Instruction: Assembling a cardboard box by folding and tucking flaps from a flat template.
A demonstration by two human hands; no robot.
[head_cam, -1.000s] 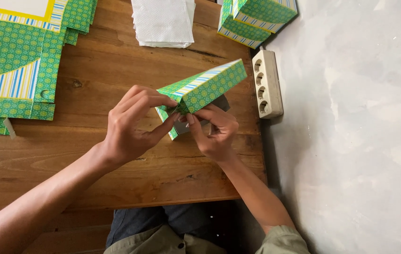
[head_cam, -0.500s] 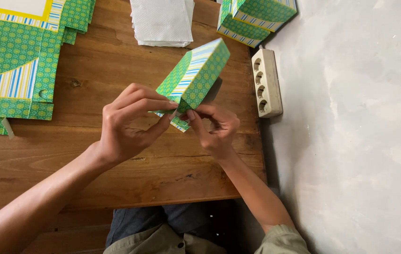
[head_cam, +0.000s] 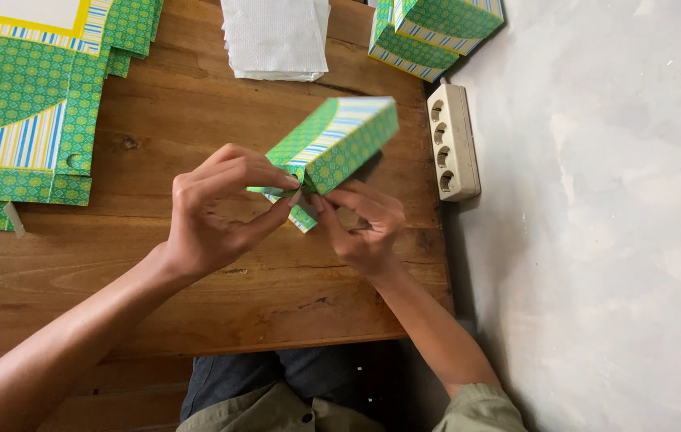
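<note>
A green patterned cardboard box with blue and white stripes is held above the wooden table, tilted up toward the far right. My left hand pinches its near end flap between thumb and fingers. My right hand grips the same end from the right, fingertips on the folded flap. Both hands meet at the box's lower end.
Flat unfolded green box blanks lie stacked at the far left. A pile of white tissue sheets sits at the back. Finished green boxes stand at the back right. A beige power strip lies along the table's right edge.
The box has swung between steeper and flatter angles in my hands. My fingers have shifted on the near end flap, folding it in.
</note>
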